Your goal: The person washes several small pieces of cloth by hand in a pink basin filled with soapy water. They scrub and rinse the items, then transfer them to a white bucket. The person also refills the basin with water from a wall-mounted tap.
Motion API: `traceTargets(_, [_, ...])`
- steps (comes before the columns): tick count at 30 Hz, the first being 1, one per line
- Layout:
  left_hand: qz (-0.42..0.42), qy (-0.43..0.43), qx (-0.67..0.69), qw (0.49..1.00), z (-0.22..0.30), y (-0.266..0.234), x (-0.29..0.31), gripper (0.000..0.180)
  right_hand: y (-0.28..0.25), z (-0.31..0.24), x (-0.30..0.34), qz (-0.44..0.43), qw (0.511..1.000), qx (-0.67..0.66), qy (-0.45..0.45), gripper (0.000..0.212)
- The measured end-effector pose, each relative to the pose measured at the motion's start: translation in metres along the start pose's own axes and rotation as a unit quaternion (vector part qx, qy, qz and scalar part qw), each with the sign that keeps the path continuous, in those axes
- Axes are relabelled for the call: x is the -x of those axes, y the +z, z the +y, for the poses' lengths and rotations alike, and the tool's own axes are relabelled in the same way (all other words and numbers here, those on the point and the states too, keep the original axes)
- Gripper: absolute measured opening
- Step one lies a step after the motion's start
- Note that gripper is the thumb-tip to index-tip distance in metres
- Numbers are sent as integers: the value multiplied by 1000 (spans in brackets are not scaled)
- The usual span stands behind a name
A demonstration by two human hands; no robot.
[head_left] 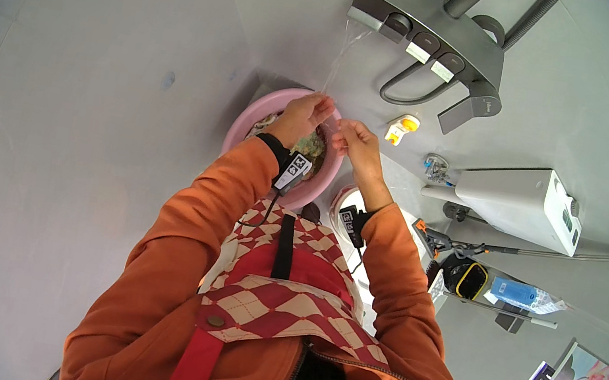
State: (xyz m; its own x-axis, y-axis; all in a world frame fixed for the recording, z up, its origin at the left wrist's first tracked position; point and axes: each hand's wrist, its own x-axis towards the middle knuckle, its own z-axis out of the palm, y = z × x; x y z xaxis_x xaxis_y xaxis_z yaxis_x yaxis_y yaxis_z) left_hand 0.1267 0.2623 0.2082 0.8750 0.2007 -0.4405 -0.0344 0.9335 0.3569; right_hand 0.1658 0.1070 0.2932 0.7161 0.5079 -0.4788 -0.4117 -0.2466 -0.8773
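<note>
A thin stream of water falls from the grey shower mixer (432, 30) to my left hand (305, 118), whose fingers are bent together over the pink basin (238, 131). Close by on the right, my right hand (358, 147) has its fingers curled in over the basin's right rim. The fingertips of both hands nearly face each other. Anything between them is too small to make out. Inside the basin lies a greenish and brown mass (312, 147), partly covered by my left hand and wrist.
On the wall right of the basin is a yellow and white holder (402, 129). A white box-shaped unit (520, 202) stands further right, with long-handled poles (551, 254) and a blue package (517, 293) below it. A pink-rimmed white container (346, 205) sits by my right wrist.
</note>
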Motion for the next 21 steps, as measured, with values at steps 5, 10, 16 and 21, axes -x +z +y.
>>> traceTargets(5, [13, -55, -17, 998, 5, -14, 2, 22, 28, 2, -47, -77, 963, -258, 11, 22])
traceTargets(10, [9, -59, 43, 997, 13, -13, -6, 23, 52, -4, -72, -84, 945, -312, 46, 30])
traceTargets(16, [-62, -51, -32, 996, 18, 8, 7, 33, 18, -20, -36, -48, 994, 81, -63, 28])
traceTargets(21, [-79, -53, -178, 980, 36, 35, 36, 43, -30, -24, 8, 53, 989, 106, -89, 21])
